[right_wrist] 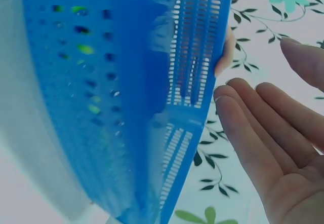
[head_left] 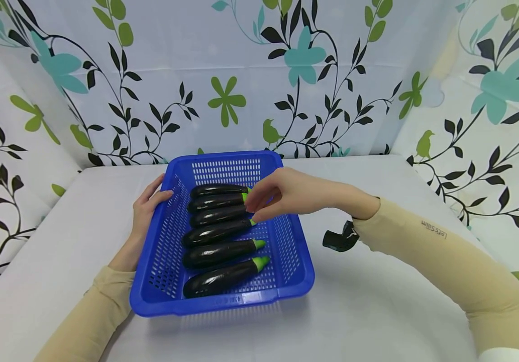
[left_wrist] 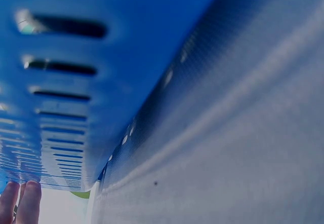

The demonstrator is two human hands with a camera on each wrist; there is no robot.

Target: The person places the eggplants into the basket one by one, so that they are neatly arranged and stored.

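A blue plastic basket [head_left: 214, 303] with slotted walls sits on the white table, several dark eggplants [head_left: 220, 280] lying side by side in it, green stem ends to the right. At its left rim, my left hand [head_left: 143, 213] grips the basket, thumb over the edge. Its fingertips [left_wrist: 30, 201] show along the outer wall in the left wrist view. Above the stem ends of the upper eggplants hovers my right hand [head_left: 286, 193], fingers loosely bent. The right wrist view shows that hand [right_wrist: 276, 143] with thumb and fingers spread apart and nothing between them.
White table surface [head_left: 377, 301] surrounds the basket. A curtain [head_left: 250, 50] printed with leaves and flowers hangs behind and along both sides. From the right sleeve cuff hangs a black strap [head_left: 340, 240].
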